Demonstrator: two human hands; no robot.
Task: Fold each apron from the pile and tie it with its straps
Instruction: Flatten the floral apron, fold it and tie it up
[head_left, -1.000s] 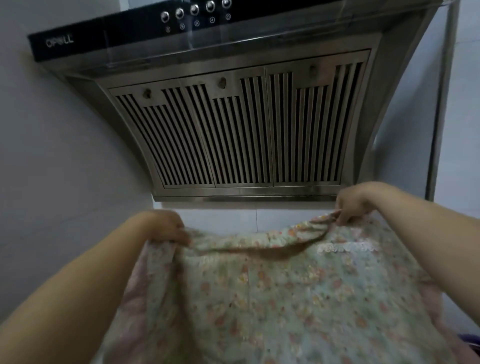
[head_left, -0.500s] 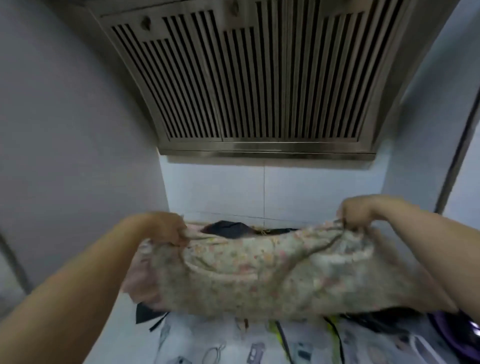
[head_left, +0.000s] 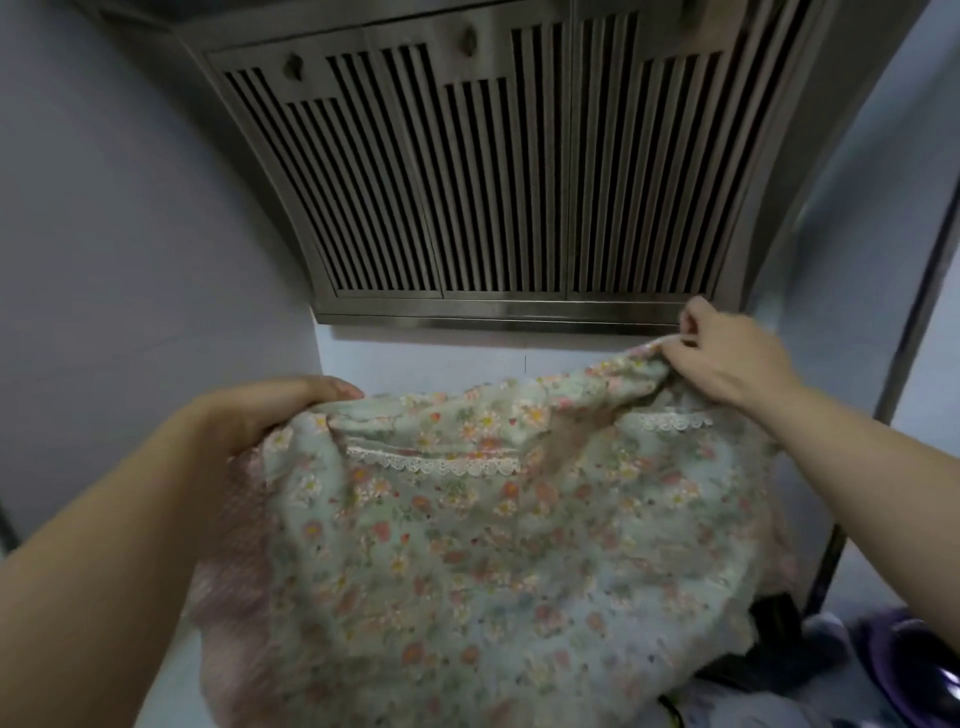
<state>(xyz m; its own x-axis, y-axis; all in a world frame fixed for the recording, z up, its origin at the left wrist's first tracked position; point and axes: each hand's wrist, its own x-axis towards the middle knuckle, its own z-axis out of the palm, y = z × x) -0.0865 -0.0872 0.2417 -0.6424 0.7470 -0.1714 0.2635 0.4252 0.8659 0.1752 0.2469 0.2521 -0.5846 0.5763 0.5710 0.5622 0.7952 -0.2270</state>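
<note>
A pale green floral apron (head_left: 483, 545) with white lace trim and a pink edge hangs spread in the air in front of me. My left hand (head_left: 270, 410) holds its upper left edge, with the fingers over the top of the cloth. My right hand (head_left: 727, 358) pinches the upper right corner, raised higher than the left hand. The apron's straps are not visible. Dark fabric (head_left: 769, 649) from the pile shows below the apron at the lower right.
A steel range hood (head_left: 493, 171) with slatted grilles hangs close above my hands. Grey walls (head_left: 130, 234) stand to the left and right. A purple object (head_left: 904, 665) lies at the lower right. A pale printed surface (head_left: 727, 712) shows under the apron.
The apron, bunched low half a second ago, is now lifted and spread wider. My right hand has risen toward the hood's lower edge. The camera has tilted so the pile is mostly hidden.
</note>
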